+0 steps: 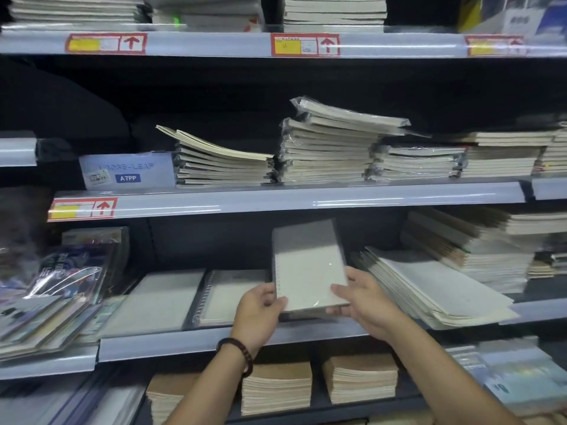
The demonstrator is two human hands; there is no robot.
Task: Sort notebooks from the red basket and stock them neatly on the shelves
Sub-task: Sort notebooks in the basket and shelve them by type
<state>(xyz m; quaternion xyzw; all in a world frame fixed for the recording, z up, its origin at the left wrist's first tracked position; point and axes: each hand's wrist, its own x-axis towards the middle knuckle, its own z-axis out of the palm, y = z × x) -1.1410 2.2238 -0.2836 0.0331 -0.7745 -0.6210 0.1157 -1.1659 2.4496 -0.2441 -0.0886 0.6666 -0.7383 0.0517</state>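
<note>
A small pile of pale spiral-bound notebooks (pixel 306 265) wrapped in clear film is held over the sloped lower shelf (pixel 214 340), its far end tilted up. My left hand (pixel 260 311) grips its near left corner and my right hand (pixel 365 299) grips its near right corner. Just left of the pile, a spiral notebook (pixel 228 297) and a plain white notebook (pixel 159 302) lie flat on the same shelf. The red basket is out of view.
A fanned stack of white notebooks (pixel 435 289) crowds the right of the held pile. Glossy illustrated books (pixel 55 289) lean at the left. Stacks fill the middle shelf (pixel 331 151); brown-covered piles (pixel 276 388) sit below. Shelf rails carry red price tags.
</note>
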